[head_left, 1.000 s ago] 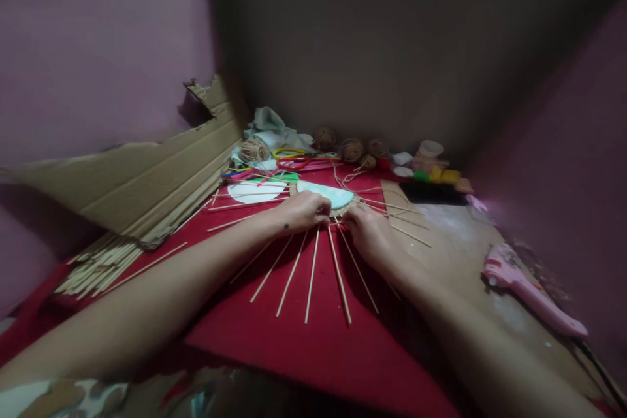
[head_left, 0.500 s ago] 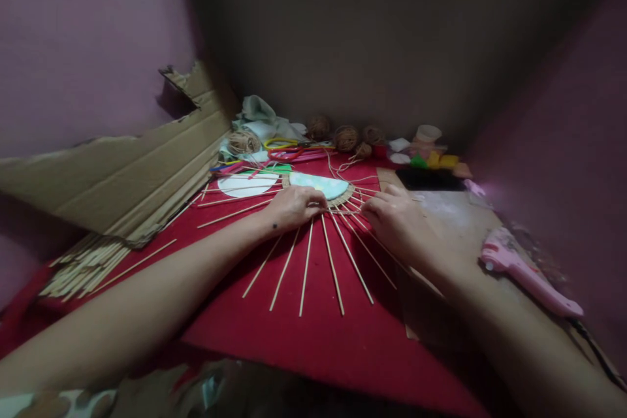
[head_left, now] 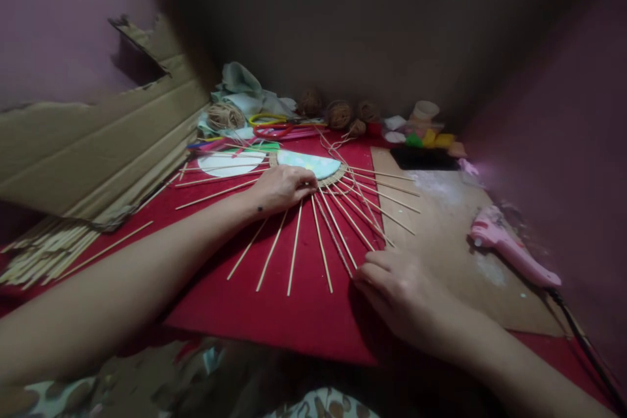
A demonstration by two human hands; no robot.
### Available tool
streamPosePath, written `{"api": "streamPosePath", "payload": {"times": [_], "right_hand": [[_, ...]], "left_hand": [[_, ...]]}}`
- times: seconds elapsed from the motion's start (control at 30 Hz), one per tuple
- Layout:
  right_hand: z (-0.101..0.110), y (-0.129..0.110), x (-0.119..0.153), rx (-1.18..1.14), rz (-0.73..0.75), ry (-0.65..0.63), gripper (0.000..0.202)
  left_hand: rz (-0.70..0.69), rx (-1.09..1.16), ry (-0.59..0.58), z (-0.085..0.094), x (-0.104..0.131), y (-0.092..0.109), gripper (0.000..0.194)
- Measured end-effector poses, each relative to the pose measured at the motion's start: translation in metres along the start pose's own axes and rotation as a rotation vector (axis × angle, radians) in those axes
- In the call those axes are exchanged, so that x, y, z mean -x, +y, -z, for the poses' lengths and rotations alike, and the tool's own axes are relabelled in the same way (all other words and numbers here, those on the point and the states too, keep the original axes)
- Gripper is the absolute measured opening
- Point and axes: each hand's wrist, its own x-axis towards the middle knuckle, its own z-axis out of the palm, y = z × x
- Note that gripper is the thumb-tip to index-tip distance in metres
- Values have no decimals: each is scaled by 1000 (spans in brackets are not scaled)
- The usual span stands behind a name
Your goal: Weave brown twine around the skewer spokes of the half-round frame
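Observation:
A pale green half-round piece (head_left: 308,163) with a woven twine rim (head_left: 334,178) lies on the red cloth, and thin sticks (head_left: 322,245) fan out from it. My left hand (head_left: 287,187) is closed at the rim's lower edge, its fingertips pinching the rim beside the sticks. Lower right, my right hand (head_left: 389,287) is closed on a strand of twine (head_left: 334,226), which runs taut from the rim toward me. Another length of twine loops over the right-hand sticks.
Cardboard (head_left: 98,157) leans at the left above a pile of sticks (head_left: 59,255). Twine balls (head_left: 339,115), scissors (head_left: 269,124) and a white disc (head_left: 230,163) lie behind. A pink glue gun (head_left: 514,248) and brown board (head_left: 441,222) are at the right.
My right hand has moved down toward me from near the rim, drawing the twine out straight. My left hand stays at the rim. The view has shifted slightly.

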Motion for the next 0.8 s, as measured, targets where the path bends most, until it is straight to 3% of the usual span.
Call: {"api": "streamPosePath", "payload": {"times": [0.17,0.53,0.8], "right_hand": [[-2,-4,12,80,142,61,28],[0,9,18,96,85,207,22],[-6,2,25,94,186,203,23]], "left_hand": [[-14,19,4,0,0,-1,18],[-42,-31,64,-5,0,-7,15],[-54,-23,68,-4,0,-7,14]]}}
